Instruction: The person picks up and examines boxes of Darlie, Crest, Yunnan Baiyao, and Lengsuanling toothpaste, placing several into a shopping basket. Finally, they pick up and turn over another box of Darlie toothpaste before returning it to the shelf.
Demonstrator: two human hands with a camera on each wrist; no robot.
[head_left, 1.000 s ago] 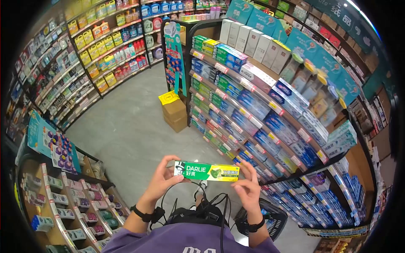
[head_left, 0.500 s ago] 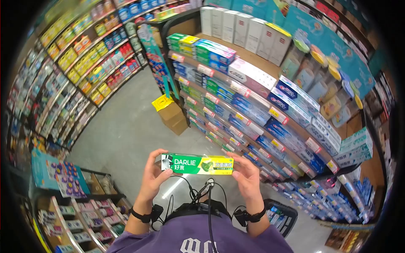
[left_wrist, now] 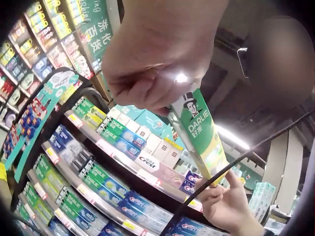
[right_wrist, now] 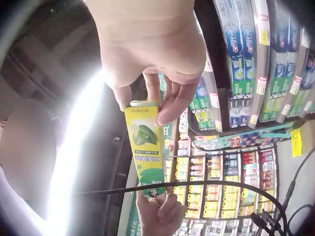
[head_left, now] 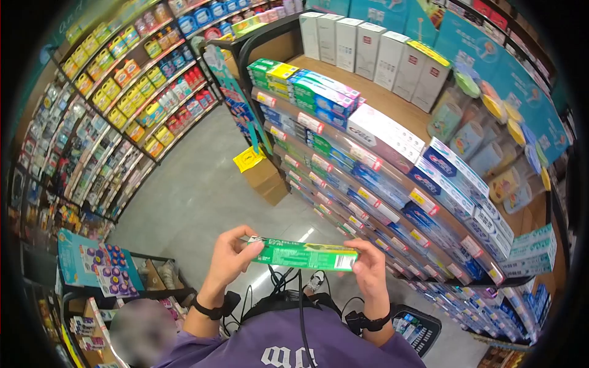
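Note:
Both hands hold a green and yellow toothpaste box [head_left: 304, 254] level in front of the purple shirt, one at each end. Its green side with fine print and a barcode faces up to the head camera. The left hand [head_left: 230, 256] pinches the left end between thumb and fingers. At the barcode end, the right hand [head_left: 369, 270] grips with thumb and fingers. In the left wrist view the box's front [left_wrist: 199, 129] shows a top-hat figure and "DARLIE". The right wrist view shows its yellow end [right_wrist: 141, 130] with green leaves, in the right hand's fingers.
A toothpaste shelf [head_left: 368, 162] stands close on the right, with white boxes [head_left: 368, 52] on top. A shopping basket [head_left: 423, 328] with packs sits at the lower right. Cardboard boxes [head_left: 264, 178] stand on the floor ahead. A low shelf [head_left: 86, 306] lies at left; cables hang in front.
The toothpaste box has been turned about its length: its front with the large brand name faced the head camera before, now its printed barcode side does. Both hands keep hold of the ends.

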